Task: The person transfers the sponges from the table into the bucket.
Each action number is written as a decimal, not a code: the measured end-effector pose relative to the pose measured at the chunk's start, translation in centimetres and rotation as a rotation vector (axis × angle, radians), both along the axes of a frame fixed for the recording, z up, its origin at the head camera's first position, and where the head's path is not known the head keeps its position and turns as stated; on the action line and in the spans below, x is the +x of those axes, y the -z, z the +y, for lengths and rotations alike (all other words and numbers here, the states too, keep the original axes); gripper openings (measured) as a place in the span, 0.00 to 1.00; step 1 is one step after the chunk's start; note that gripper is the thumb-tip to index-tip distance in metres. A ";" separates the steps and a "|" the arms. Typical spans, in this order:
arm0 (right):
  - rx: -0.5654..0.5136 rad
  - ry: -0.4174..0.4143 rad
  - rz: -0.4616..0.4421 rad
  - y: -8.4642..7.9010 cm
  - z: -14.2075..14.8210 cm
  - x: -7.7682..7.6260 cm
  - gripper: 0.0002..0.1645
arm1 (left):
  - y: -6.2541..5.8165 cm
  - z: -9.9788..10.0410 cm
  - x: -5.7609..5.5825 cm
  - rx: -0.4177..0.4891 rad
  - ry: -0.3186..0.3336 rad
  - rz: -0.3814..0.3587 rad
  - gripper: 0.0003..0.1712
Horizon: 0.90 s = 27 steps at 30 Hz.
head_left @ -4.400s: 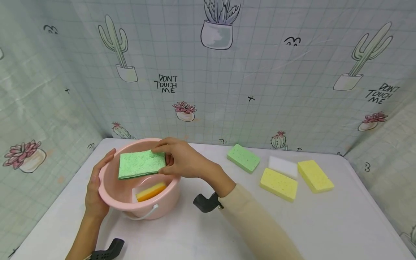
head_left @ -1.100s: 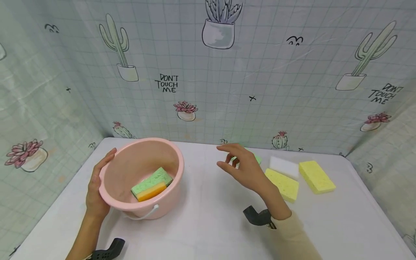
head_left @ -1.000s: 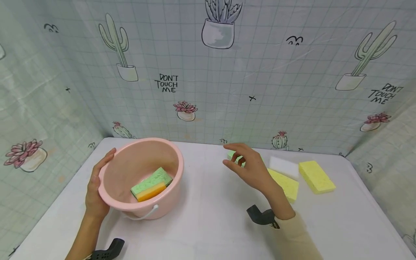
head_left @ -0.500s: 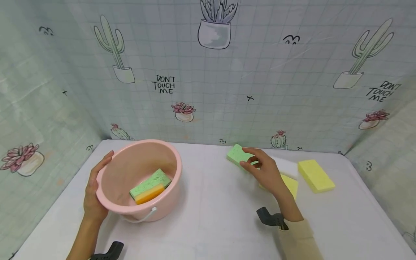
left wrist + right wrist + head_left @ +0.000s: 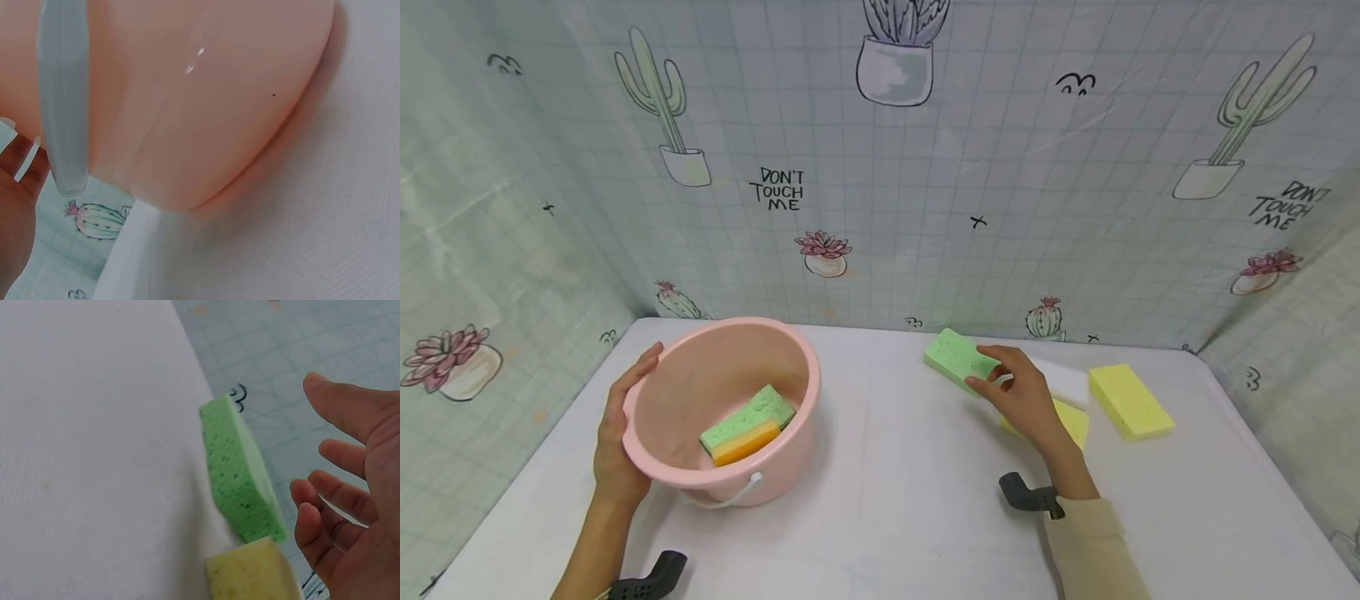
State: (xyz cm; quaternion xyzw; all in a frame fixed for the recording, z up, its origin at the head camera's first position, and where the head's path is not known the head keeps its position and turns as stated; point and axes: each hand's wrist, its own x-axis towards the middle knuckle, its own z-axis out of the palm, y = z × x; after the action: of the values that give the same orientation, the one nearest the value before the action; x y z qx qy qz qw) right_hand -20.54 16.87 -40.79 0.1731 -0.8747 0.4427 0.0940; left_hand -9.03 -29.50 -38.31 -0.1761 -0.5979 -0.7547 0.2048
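My left hand (image 5: 617, 442) rests along the outer side of the pink bucket (image 5: 790, 467), its fingertips near the rim. In the left wrist view, part of that hand (image 5: 15, 212) shows at the edge, beside the bucket wall (image 5: 219, 125). Inside the bucket lie a green sponge (image 5: 752, 417) and an orange-yellow one (image 5: 747, 444). My right hand (image 5: 1026, 396) hovers by the right end of another green sponge (image 5: 957, 357). The right wrist view shows a gap between this green sponge (image 5: 237, 475) and the loosely bent fingers (image 5: 344, 497).
A white sponge (image 5: 1063, 379) and a yellow sponge (image 5: 1072, 422) lie partly behind my right hand. Farther right is a second yellow sponge (image 5: 1131, 402). The bucket's pale handle (image 5: 741, 496) hangs at its front. A cactus-print cloth (image 5: 880, 208) rises behind the white table (image 5: 880, 517).
My right hand let go of a green sponge, which now lies in the bucket. It then moved right to the other green sponge. The left hand stayed on the bucket.
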 end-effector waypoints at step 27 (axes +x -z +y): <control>0.132 0.159 -0.107 2.6 0.4 -1.1 0.45 | 0.2 -0.1 -0.1 0.004 0.010 0.010 0.32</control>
State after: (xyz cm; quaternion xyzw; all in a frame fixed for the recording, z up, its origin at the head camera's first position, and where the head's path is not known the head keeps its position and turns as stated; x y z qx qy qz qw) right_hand -21.65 17.23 -43.39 0.0853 -0.9168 0.3838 0.0702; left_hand -9.17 -29.62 -38.51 -0.1826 -0.5944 -0.7560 0.2044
